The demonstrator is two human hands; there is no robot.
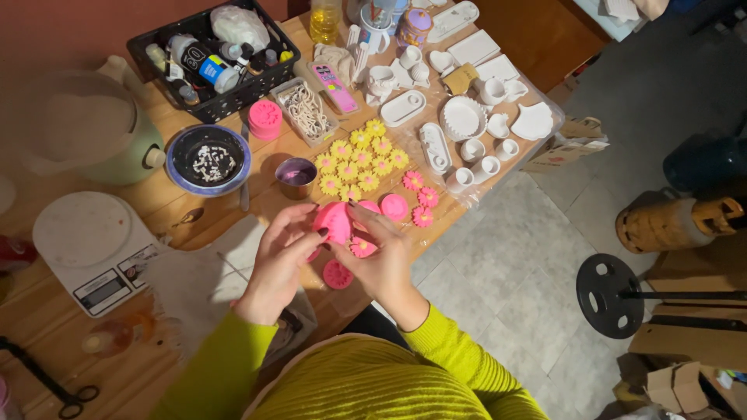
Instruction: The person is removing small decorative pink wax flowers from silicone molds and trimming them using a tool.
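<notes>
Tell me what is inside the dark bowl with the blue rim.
The dark bowl holds small white pieces scattered over its dark bottom. What kind of pieces they are is too small to tell.

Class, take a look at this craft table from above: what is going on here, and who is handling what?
A person in a yellow-green sweater holds a pink mould in the left hand, while the right hand holds a pink flower beside it. More pink flowers and yellow flowers lie on the wooden table, beside white cast pieces, a kitchen scale and a black basket.
</notes>
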